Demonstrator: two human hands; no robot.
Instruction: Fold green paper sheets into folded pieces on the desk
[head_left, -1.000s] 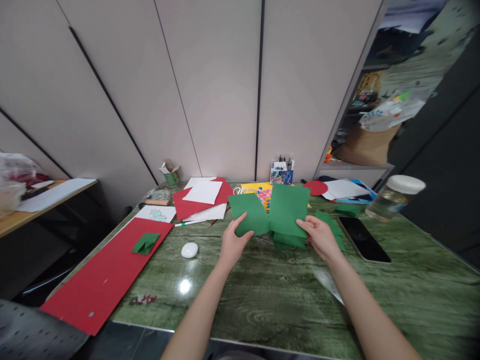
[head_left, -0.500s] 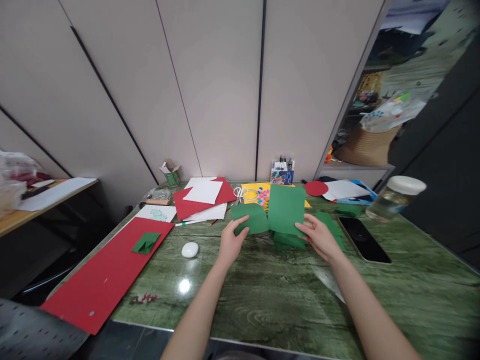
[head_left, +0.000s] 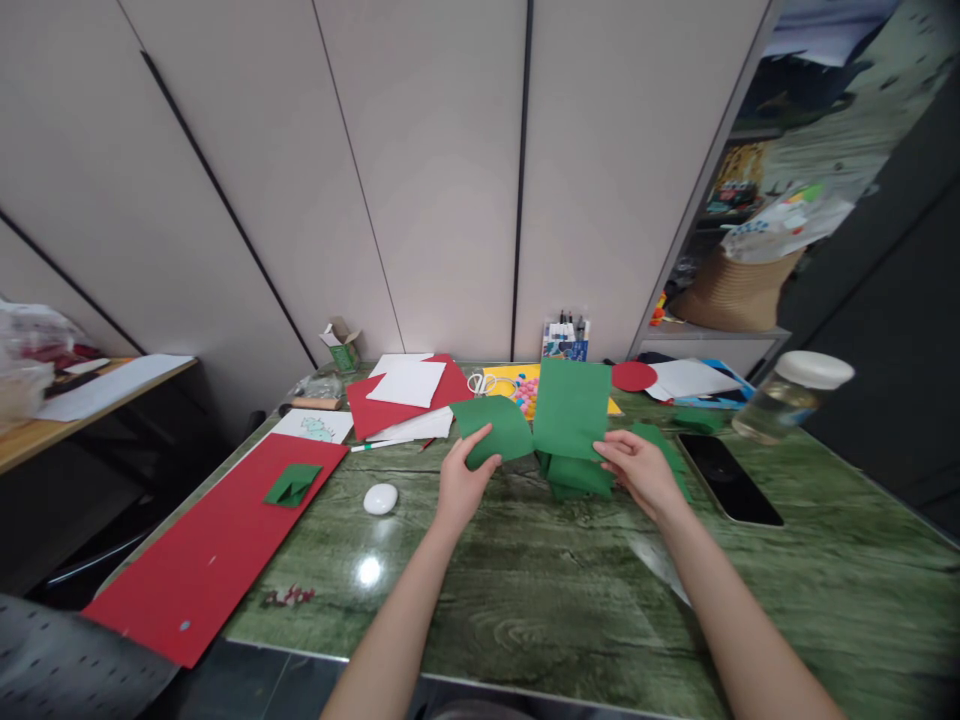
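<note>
Above the table, my left hand (head_left: 462,478) is closed on a curved green paper piece (head_left: 501,425), pinched between thumb and fingers. My right hand (head_left: 643,474) grips the lower right corner of a flat, rectangular green paper sheet (head_left: 572,405) that stands nearly upright. The two papers meet or overlap slightly at their edges; I cannot tell whether they touch. Below and behind them lies a heap of green paper pieces (head_left: 579,480). More green paper (head_left: 664,450) lies just beyond my right hand.
On the left, a folded green paper (head_left: 292,486) rests on a long red sheet (head_left: 202,545) overhanging the table edge. A white oval object (head_left: 380,499) is nearby. White scissors (head_left: 481,384) lie at the back. A phone (head_left: 729,480) and a lidded jar (head_left: 791,397) stand at right.
Both green papers have risen slightly. The left one is tipped more steeply and looks more curved, while the heap below shows a little more.
</note>
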